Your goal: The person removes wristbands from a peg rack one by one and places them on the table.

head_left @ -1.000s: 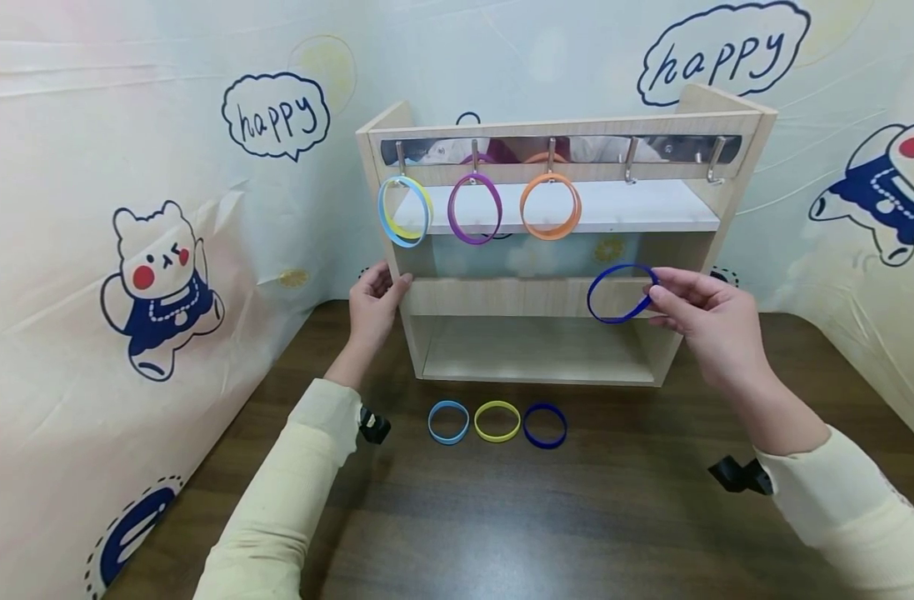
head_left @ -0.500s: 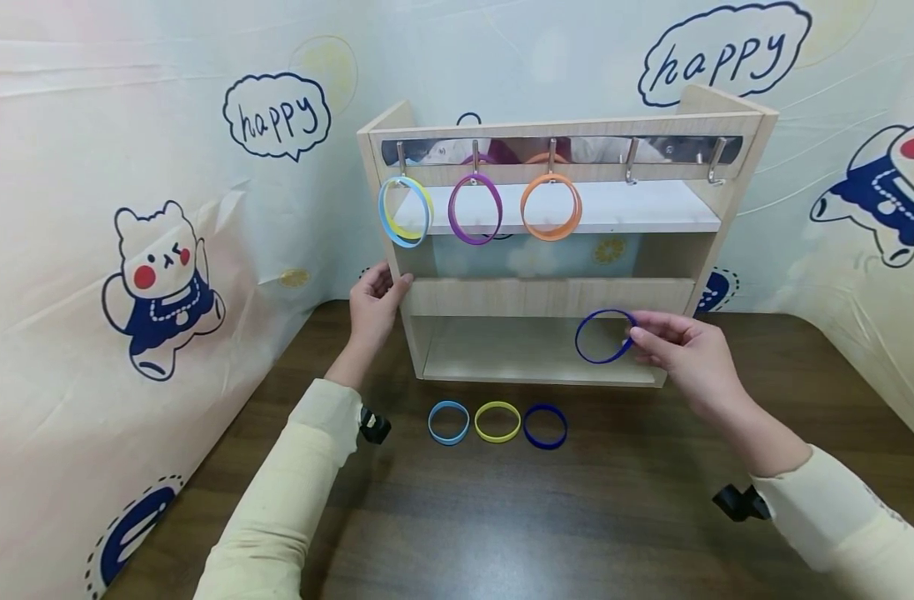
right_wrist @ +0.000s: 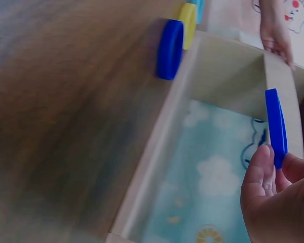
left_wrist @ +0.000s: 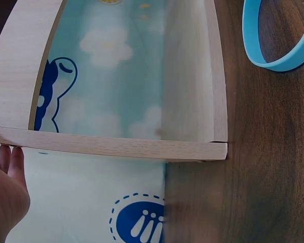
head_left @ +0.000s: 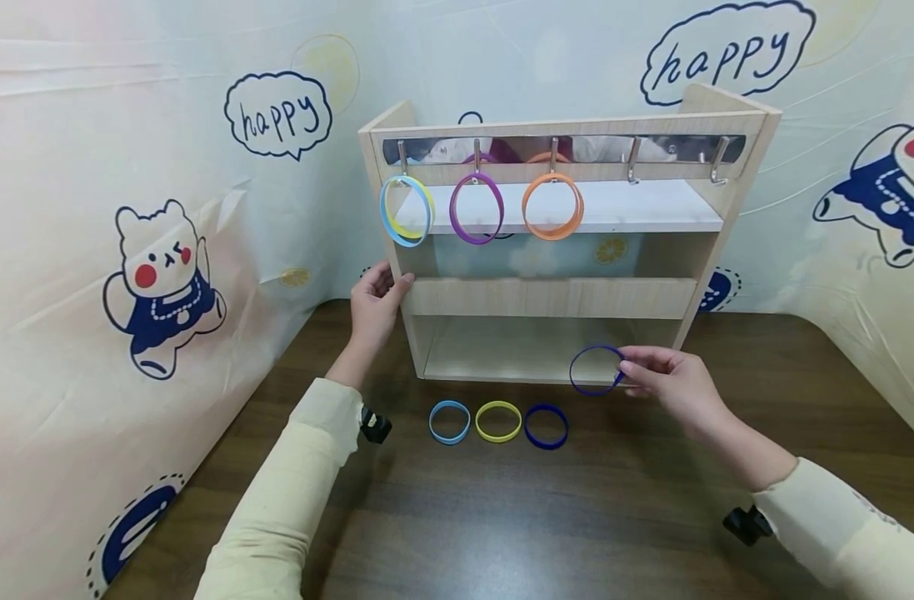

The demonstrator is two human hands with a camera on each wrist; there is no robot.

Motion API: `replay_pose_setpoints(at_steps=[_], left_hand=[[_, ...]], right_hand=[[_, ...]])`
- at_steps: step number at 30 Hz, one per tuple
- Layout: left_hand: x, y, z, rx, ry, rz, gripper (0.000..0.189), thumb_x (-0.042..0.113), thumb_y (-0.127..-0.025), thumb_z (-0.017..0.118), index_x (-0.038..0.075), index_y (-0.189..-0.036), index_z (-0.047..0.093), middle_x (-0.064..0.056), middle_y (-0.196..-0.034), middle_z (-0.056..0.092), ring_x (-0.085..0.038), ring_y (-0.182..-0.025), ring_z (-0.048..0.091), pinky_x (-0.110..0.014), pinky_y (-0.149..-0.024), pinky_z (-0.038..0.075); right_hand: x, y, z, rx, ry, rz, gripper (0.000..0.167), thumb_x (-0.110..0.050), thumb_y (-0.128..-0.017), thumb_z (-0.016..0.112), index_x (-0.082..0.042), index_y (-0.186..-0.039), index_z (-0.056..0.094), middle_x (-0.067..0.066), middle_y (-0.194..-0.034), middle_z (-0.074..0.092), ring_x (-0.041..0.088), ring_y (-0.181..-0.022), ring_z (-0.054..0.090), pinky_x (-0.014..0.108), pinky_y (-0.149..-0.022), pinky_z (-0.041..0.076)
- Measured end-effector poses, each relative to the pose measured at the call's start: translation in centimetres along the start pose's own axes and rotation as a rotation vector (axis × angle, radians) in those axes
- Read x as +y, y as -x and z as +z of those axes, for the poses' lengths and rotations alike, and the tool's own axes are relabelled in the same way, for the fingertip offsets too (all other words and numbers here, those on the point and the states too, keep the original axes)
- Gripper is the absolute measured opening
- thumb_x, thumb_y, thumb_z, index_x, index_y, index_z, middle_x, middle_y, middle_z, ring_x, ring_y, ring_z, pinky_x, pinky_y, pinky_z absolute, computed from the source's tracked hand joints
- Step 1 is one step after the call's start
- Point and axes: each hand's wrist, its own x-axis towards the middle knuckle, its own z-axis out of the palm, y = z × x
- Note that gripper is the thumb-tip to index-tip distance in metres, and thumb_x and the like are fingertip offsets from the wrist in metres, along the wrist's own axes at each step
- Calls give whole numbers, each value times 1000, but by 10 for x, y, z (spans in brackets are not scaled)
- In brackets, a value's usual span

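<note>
"While a brown table (head_left: 501,517) spreads below you, what stands on it?"

"A pale wooden shelf unit (head_left: 554,297)."

"And your hands?"

"Your left hand (head_left: 377,307), fingers loosely extended, touches the unit's left side. Your right hand (head_left: 670,383) pinches a dark blue band (right_wrist: 276,126) between thumb and fingers, off the table, before the unit's lower right."

"Other bands?"

"On the table, in a row, lie a light blue band (head_left: 450,441), a yellow band (head_left: 499,439) and a second dark blue band (head_left: 546,446). Hanging from metal hooks (head_left: 553,156): a light-blue-and-yellow pair (head_left: 407,243), a purple band (head_left: 477,241), an orange band (head_left: 552,236)."
</note>
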Motion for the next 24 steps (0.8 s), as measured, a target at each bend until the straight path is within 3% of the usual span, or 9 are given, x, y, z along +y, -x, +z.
replay_pose_setpoints(at_steps=[4, 7, 16, 24], left_hand=[[1, 0, 0, 7, 4, 6, 38, 8, -92, 66, -7, -127, 58, -22, -120, 63, -16, -100, 61, -27, -83, 50], [2, 0, 0, 9, 9, 10, 38, 7, -92, 66, -6, -126, 59, -20, -119, 64, -16, -99, 62, -26, -83, 50], [0, 0, 0, -4, 19, 11, 40, 7, -92, 65, -8, -128, 57, -31, -124, 57, -16, -100, 61, -26, -84, 50], [-1, 0, 0, 1, 20, 6, 39, 7, -92, 66, -7, -128, 58, -27, -122, 60, -15, -99, 61, -26, -83, 50]], right_hand=[[12, 0, 1, -12, 4, 19, 35, -12, -94, 65, 10, -121, 59, 9, -99, 70, 15, -84, 69, 32, -74, 56], [20, 1, 2, -24, 3, 25, 32, -10, -94, 65, 9, -119, 61, 7, -98, 70, 15, -83, 69, 33, -73, 56], [36, 6, 3, -65, 2, 59, 41, -5, -94, 63, 20, -124, 51, 11, -99, 70, 15, -82, 68, 32, -73, 56], [50, 7, 3, -75, 36, 94, 40, -4, -94, 62, 20, -124, 51, 19, -101, 69, 16, -82, 68, 35, -73, 56]])
